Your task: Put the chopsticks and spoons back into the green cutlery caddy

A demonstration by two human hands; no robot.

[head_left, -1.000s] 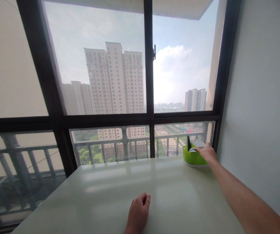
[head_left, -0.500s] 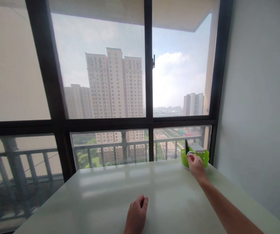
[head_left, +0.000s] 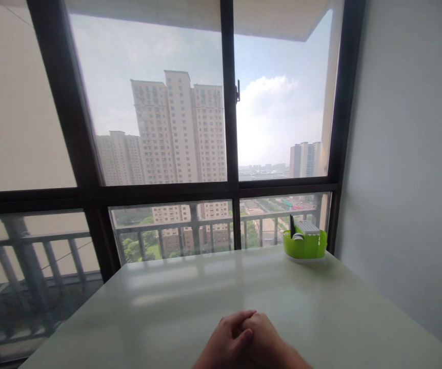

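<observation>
My left hand (head_left: 224, 338) and my right hand (head_left: 261, 335) are clasped together at the bottom middle, over the near part of the table. The fingers of both are closed, and no object shows between them. At the far right corner of the table stands a bright green basket (head_left: 301, 250) with a pale base, well away from both hands. Inside it are a white rounded thing (head_left: 298, 236) at the front, a black upright thing (head_left: 292, 225) at the left, and a white ribbed block (head_left: 307, 227) behind.
The pale, glossy table (head_left: 159, 302) reaches to a window with dark frames (head_left: 167, 193). Outside are a railing (head_left: 140, 241) and tall buildings (head_left: 178, 128). A plain wall (head_left: 409, 154) runs along the right side.
My right hand has let go of the white rounded thing, which stays in the green basket. It has drawn back to my left hand, and the two are now clasped.
</observation>
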